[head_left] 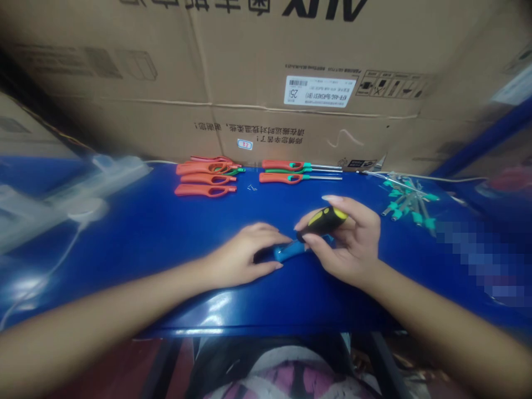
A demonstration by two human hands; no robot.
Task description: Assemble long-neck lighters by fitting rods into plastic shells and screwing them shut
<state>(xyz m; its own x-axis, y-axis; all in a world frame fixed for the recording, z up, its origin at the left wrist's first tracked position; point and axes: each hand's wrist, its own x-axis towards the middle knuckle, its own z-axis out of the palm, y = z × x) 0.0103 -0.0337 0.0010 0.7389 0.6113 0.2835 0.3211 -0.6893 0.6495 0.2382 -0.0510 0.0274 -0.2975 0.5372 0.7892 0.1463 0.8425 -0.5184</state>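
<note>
My left hand [249, 252] pinches a blue lighter handle [290, 251] between thumb and fingers, holding it low at the blue tabletop. In my right hand [353, 244] is a screwdriver with a black and yellow grip [322, 221], its handle tilted over the right part of the blue handle. The screwdriver's tip is hidden, so I cannot tell whether it touches a screw. Farther back lie several orange lighter handles [205, 191] without metal tubes. To their right, orange lighters with metal tubes [286, 177] are laid side by side.
Several metal tubes with green ends [409, 205] lie in a loose pile at the right. Small metal bits [252, 188] rest between the lighter rows. A power strip with a white plug [87, 209] and cord occupies the left. A large cardboard box [249, 66] stands behind the table [208, 310].
</note>
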